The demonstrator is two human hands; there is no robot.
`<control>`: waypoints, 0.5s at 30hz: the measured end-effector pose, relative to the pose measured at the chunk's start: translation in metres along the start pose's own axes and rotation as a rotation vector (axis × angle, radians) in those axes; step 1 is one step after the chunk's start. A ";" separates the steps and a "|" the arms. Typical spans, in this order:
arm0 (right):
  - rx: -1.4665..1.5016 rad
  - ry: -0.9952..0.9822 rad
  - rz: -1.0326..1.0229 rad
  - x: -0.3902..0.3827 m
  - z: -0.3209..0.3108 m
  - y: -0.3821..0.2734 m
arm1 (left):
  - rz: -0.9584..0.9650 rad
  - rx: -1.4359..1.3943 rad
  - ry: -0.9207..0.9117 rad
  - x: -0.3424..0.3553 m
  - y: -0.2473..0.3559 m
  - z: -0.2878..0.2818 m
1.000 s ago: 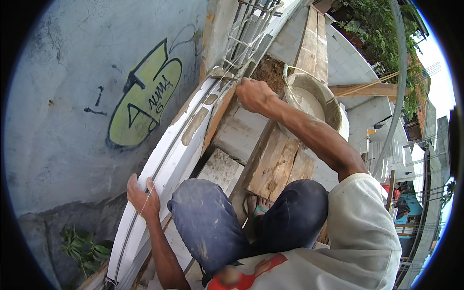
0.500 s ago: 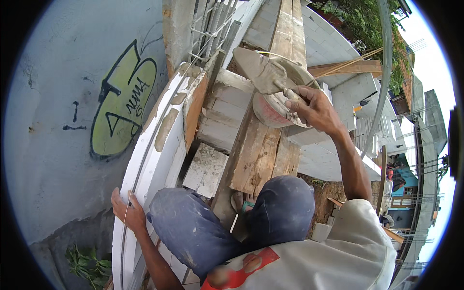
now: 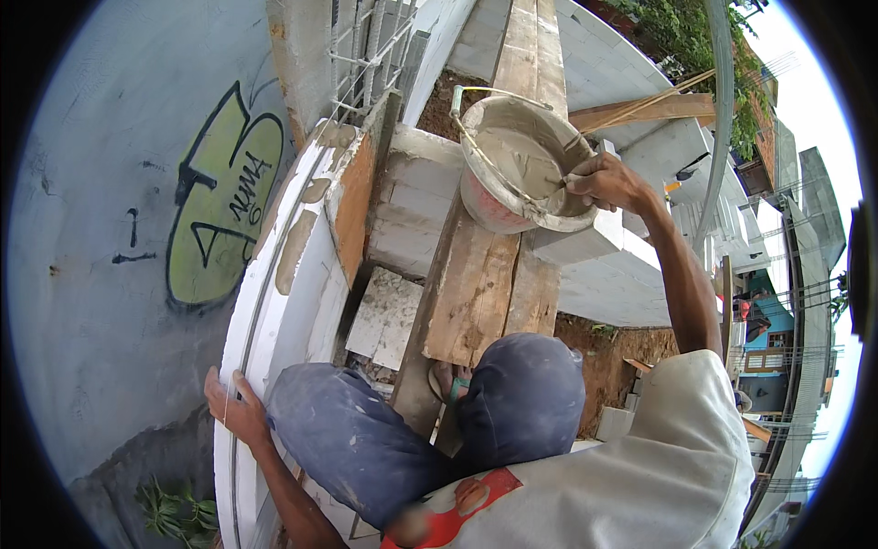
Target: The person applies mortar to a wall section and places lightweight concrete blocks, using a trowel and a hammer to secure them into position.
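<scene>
My right hand (image 3: 608,183) is closed on the handle of a trowel, whose blade is down in the wet grey mortar (image 3: 526,163). That mortar partly fills a bucket (image 3: 494,206), reddish outside, its wire handle tipped over the near side. My left hand (image 3: 236,405) lies over the top of a white block wall (image 3: 245,339), fingers and thumb apart, holding nothing. Beneath that hand a thin grey rod (image 3: 267,285) runs lengthwise along the wall top. Farther along the same top sit several patches of mortar (image 3: 294,252).
The bucket stands on wooden planks (image 3: 476,293) ahead of my knees. A speckled pale block (image 3: 386,316) lies left of them. Tied steel bars (image 3: 370,64) rise at the wall's far end. A painted grey wall (image 3: 110,320) borders the left; a grey pole (image 3: 721,119) crosses at right.
The trowel has gone from above the bucket, blade raised, down into the mortar. My right hand has lowered to the bucket's right rim. My left hand stays on the wall.
</scene>
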State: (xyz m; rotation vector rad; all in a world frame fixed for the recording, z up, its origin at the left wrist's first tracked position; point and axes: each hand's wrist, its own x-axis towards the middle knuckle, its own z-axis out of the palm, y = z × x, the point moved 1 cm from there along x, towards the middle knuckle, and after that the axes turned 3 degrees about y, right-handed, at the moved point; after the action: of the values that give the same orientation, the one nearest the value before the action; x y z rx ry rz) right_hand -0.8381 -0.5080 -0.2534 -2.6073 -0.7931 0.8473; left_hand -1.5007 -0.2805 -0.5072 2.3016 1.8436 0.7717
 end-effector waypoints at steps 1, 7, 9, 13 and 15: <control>0.062 0.017 -0.011 -0.010 -0.007 0.005 | -0.012 0.000 -0.001 -0.001 0.001 0.001; 0.314 0.049 -0.101 -0.068 -0.001 -0.013 | -0.006 -0.009 -0.032 0.002 0.002 -0.009; 0.337 0.002 -0.130 -0.079 0.018 -0.040 | -0.014 -0.003 -0.031 0.002 0.003 -0.014; 0.321 -0.167 -0.198 -0.085 0.066 -0.111 | -0.034 -0.023 -0.026 -0.002 0.004 -0.023; 0.299 -0.329 -0.262 -0.070 0.101 -0.138 | -0.045 -0.022 -0.009 -0.005 -0.002 -0.026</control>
State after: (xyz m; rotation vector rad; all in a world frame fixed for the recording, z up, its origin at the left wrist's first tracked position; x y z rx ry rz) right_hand -1.0039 -0.4277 -0.2426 -2.0786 -0.9806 1.2244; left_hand -1.5143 -0.2907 -0.4866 2.2385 1.8660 0.7701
